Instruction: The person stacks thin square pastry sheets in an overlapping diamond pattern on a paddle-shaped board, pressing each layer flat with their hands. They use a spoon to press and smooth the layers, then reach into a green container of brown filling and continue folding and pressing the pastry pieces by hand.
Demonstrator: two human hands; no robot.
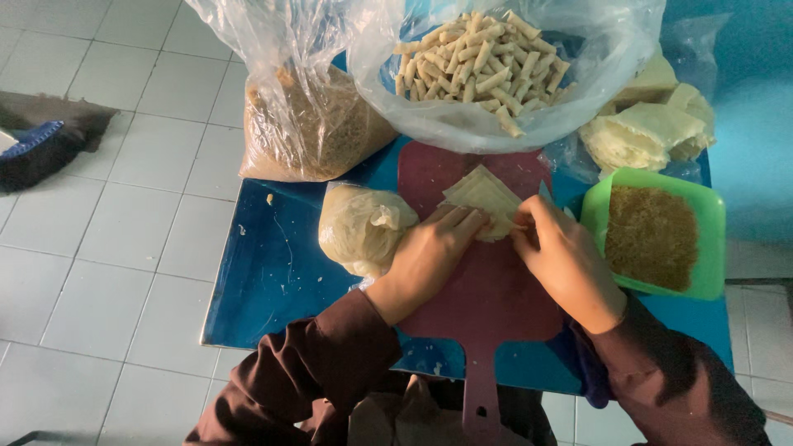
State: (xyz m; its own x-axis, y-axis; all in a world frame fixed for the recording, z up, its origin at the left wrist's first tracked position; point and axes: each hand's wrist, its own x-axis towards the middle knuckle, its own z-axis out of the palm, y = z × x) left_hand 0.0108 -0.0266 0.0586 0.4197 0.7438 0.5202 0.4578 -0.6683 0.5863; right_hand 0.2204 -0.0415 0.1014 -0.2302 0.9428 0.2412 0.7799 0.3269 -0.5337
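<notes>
Two hands work on a pale square wrapper (483,202) that lies on a dark red cutting board (487,289) in the middle of a blue tabletop (264,272). The left hand (429,256) lies flat with fingers together, pressing on the wrapper's near left edge. The right hand (566,260) pinches the wrapper's right side with its fingertips closed on the sheet. Just left of the left hand sits a knotted bag of pale dough-like stuff (363,227). Beyond the board, a clear plastic bag (487,124) holds many small rolled sticks (483,62), and beside it another bag (310,124) holds brown crumbs. To the right stand a green tray of brown filling (657,235) and a stack of folded wrappers (648,128).
</notes>
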